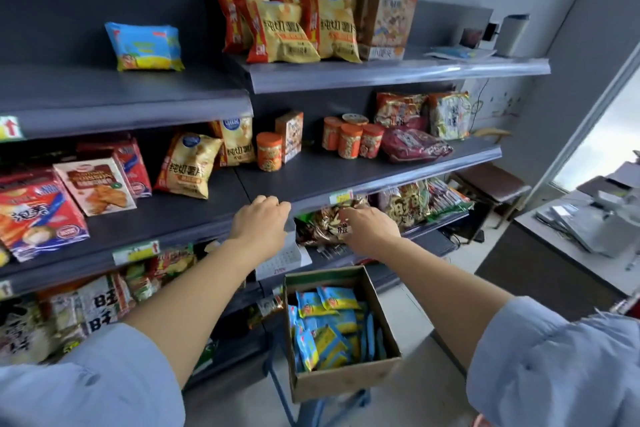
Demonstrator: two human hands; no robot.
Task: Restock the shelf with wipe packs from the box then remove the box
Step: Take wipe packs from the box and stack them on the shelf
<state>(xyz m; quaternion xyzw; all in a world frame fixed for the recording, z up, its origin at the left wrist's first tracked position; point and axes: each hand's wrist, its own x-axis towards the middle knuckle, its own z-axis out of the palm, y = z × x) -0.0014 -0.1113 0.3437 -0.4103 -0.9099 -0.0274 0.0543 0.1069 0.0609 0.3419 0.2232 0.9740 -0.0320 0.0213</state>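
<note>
- Above the open brown cardboard box, our left hand was clenched, seemingly empty; our right hand's grip was unclear.
- We risked dislodging the snack bags beside them.

You have one wipe pack alone on the upper left shelf. The one open cardboard box holds a heap of the same packs, too jumbled to count. Five orange canisters stand on the middle shelf, one apart from four. On the top right shelf you can count three yellow chip bags in front.
</note>
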